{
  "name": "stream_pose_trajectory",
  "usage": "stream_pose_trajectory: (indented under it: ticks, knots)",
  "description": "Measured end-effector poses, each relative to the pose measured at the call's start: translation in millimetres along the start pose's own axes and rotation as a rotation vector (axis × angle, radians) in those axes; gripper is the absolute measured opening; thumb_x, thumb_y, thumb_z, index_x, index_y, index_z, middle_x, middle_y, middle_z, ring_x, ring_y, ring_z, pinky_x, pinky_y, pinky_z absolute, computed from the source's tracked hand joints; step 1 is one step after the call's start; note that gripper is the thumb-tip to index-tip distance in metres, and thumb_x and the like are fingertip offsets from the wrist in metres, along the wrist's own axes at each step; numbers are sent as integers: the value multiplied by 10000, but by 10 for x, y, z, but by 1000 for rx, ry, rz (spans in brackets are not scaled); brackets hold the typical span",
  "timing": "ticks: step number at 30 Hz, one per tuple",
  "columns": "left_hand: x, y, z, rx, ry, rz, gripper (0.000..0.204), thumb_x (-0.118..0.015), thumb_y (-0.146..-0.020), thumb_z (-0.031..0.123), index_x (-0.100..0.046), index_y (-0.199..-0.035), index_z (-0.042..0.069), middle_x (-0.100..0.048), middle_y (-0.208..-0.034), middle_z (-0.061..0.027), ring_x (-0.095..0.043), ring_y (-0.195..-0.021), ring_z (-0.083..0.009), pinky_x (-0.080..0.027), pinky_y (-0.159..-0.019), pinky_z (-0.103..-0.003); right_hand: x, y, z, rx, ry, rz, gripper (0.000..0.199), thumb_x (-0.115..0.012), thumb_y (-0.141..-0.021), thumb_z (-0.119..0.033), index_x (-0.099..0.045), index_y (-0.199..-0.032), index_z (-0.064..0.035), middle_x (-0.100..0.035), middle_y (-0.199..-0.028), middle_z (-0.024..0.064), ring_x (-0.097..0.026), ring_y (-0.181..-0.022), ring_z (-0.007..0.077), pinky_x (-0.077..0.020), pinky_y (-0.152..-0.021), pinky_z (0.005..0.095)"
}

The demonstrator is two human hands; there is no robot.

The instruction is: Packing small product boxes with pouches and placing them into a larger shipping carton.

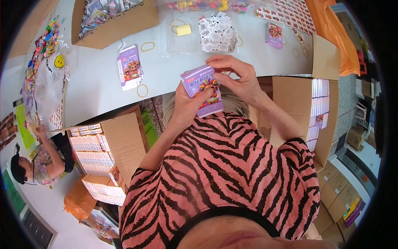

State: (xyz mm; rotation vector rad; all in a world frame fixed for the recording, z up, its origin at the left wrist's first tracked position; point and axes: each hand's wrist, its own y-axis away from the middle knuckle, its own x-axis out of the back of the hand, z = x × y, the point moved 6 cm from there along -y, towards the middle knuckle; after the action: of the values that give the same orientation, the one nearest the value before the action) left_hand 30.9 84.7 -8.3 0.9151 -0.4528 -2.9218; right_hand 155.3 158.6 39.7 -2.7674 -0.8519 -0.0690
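Note:
A small purple cardboard box with a colourful cartoon figure on its front is held up before my body, over the table's near edge. My left hand wraps round its left side, the thumb lying across the printed front. At the upper right corner, the fingers of my right hand are bent over the box's top edge, thumb and fingertips touching it. Whether the top flap is fully closed cannot be made out. On the table to the left lies a similar flat purple box with a white flap at its lower end.
Another purple box stands at the right. Farther back are a pile of white printed packets, a yellow pad and a carton of packets. Open cartons of boxes flank me, left and right. A co-worker sits left.

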Motion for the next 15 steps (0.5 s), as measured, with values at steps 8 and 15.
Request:
stream_pose_trajectory:
  ticks: [8, 15]
  knots:
    - [-66, 30, -1, 67, -86, -100, 356, -615, -854, 14, -458, -1174, 12, -602, -1038, -68, -595, -915, -110, -514, -787, -270, 41, -43, -148, 62, 283, -109, 220, -633, -804, 29, -664, -1015, -25, -617, -1089, 118, -616, -956, 188, -499, -818, 286]
    - [-112, 33, 14, 85, -15, -69, 355, -595, -875, 42, -438, -1191, 1, -593, -1051, -78, -588, -933, -114, -511, -797, -273, 29, -27, 51, -172, -154, -64, 163, -633, -832, -24, -660, -993, -17, -632, -1000, 81, -592, -933, 139, -472, -831, 270]
